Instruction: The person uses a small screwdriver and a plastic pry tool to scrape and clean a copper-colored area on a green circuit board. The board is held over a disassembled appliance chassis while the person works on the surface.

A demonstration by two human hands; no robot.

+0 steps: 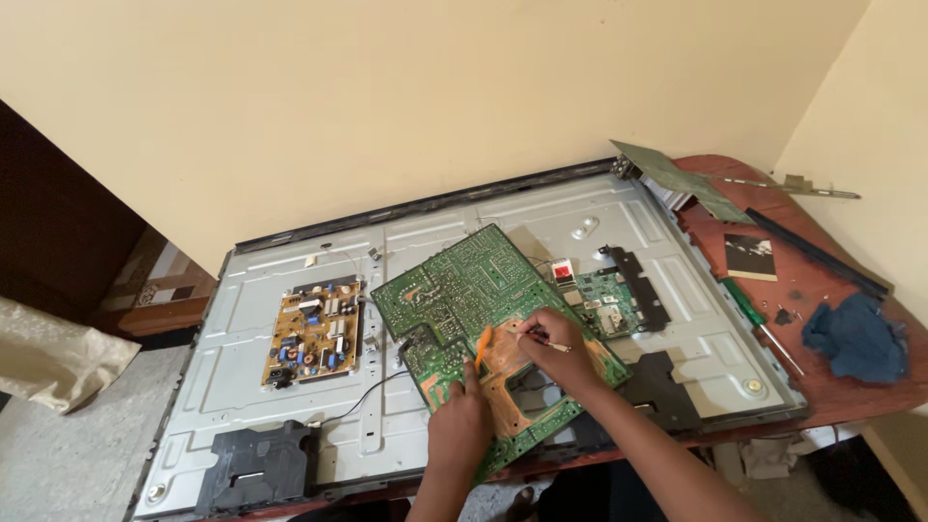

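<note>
Hands point(462, 416) point(553, 350) rest on green board point(464, 290), apparently holding tools.

Head view, steeply down, moderately near.

A large circuit board point(464, 290) lies on the middle of the metal back panel point(677, 329), reaching its front edge; a smaller board point(315, 332) sits to its left, another point(607, 300) to its right; beyond the panel's right edge, on the table point(822, 280), lie a screwdriver point(759, 324) and a cloth point(855, 338).
</note>
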